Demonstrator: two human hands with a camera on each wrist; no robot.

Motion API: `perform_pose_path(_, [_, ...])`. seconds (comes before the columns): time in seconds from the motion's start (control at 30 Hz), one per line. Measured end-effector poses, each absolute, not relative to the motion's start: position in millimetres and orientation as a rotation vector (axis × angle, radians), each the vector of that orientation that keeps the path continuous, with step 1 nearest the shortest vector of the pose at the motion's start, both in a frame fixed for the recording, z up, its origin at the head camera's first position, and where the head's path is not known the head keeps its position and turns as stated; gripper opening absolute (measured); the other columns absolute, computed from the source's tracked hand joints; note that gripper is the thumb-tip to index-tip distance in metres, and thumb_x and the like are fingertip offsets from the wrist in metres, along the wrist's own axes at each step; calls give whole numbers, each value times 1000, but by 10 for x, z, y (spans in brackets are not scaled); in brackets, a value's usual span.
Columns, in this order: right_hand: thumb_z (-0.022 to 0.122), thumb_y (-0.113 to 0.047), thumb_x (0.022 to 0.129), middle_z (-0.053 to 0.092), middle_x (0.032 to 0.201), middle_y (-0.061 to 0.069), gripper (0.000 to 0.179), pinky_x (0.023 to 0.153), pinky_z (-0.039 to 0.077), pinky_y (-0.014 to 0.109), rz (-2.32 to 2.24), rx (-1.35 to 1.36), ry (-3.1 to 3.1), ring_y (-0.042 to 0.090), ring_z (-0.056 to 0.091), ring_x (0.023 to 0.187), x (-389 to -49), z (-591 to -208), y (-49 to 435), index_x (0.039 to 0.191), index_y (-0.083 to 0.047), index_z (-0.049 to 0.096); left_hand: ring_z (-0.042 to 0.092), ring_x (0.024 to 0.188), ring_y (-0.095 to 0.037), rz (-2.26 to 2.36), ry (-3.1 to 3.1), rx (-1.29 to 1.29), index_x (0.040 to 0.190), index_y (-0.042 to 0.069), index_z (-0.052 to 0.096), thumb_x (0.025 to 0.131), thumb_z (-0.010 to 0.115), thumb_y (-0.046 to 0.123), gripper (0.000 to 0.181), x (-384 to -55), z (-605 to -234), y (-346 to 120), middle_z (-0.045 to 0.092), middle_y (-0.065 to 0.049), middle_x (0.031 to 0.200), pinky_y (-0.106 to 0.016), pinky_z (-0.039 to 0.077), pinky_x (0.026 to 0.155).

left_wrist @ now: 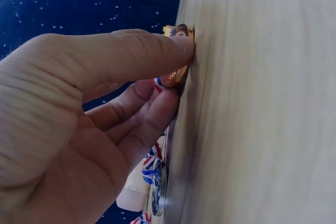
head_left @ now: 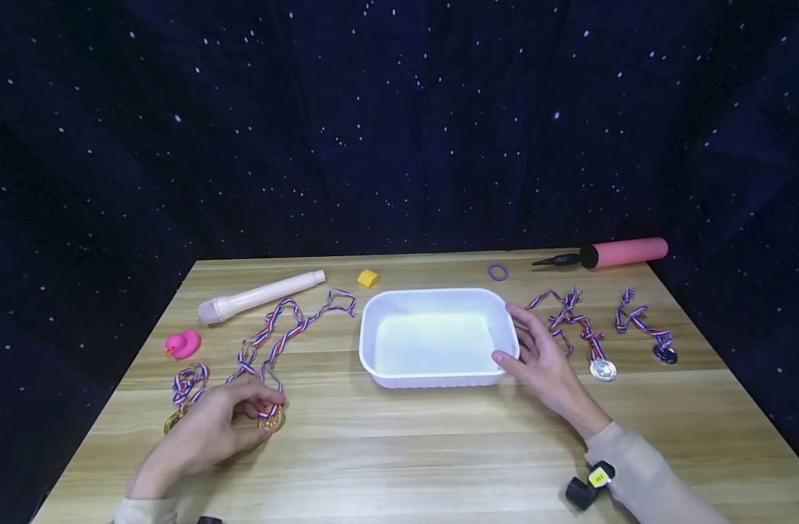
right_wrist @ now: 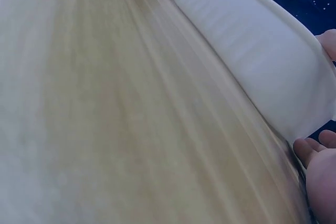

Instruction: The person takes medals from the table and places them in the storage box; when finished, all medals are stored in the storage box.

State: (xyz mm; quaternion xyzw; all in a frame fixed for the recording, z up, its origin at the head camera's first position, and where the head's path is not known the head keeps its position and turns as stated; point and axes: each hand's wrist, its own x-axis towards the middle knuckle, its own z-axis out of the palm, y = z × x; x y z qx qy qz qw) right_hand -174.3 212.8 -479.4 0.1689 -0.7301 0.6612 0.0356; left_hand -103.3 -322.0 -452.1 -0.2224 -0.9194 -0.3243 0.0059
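Observation:
At the front left my left hand [head_left: 212, 426] has its thumb and fingers at the edges of a bronze-coloured medal [head_left: 271, 420], which lies low over the table on a red, white and blue ribbon [head_left: 278, 349]. The left wrist view has the thumb across the face of this medal [left_wrist: 176, 74], fingertips behind it. A white plastic basin [head_left: 439, 380] stands mid-table with nothing inside. My right hand [head_left: 540, 360] holds its right end, thumb over the rim and fingers along the outer wall. From the right wrist, the basin's side [right_wrist: 252, 45] appears flat on the table.
Left of the basin are a gold medal [head_left: 175, 421], a pink rubber duck [head_left: 183, 344] and a pale pink toy microphone [head_left: 262, 297]. Behind it lie a yellow block [head_left: 367, 278] and a purple ring [head_left: 498, 272]. Rightward are a silver medal [head_left: 602, 370], a dark medal [head_left: 665, 354] and a pink pump [head_left: 629, 252].

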Motion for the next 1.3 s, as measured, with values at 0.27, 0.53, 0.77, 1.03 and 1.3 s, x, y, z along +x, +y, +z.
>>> perform_pose_path(0.27, [76,10,98,41,169,31,84,119,46,17,2036,529,-2240,5,53,143,-1743,-4809,2130,169,3,32,75,98,-8,-1284,-2875,-699,122,17,78,82,95,-3,48,-1044,-4503,-3199,75,2,120,-24,67,87])
perform_pose_path(0.53, [76,9,98,41,169,30,82,120,46,17,2037,545,-2225,7,53,143,-1750,-4819,2136,168,4,33,79,99,-14,-1510,-2708,-556,124,8,79,81,96,-4,48,-1129,-4391,-3086,80,-10,120,-26,67,91])
perform_pose_path(0.77, [76,8,99,41,170,28,83,120,46,17,2040,530,-2238,10,52,145,-1747,-4805,2143,169,2,32,80,100,-14,-1634,-2554,-575,127,-1,76,83,93,-9,48,-1299,-4172,-2966,79,-18,124,-29,68,89])
perform_pose_path(1.03, [76,7,99,43,169,28,83,120,46,16,2044,528,-2234,8,53,144,-1747,-4827,2138,169,1,33,80,102,-11,-1677,-2403,-663,128,-11,72,81,86,-24,51,-1556,-3894,-2845,79,-7,124,-27,67,92])
perform_pose_path(1.3, [76,7,100,43,169,28,82,120,46,16,2057,523,-2230,10,53,145,-1745,-4830,2143,169,1,33,80,102,-13,-1615,-2342,-676,129,-8,73,82,86,-22,51,-1803,-3426,-2699,78,-9,124,-25,66,92])
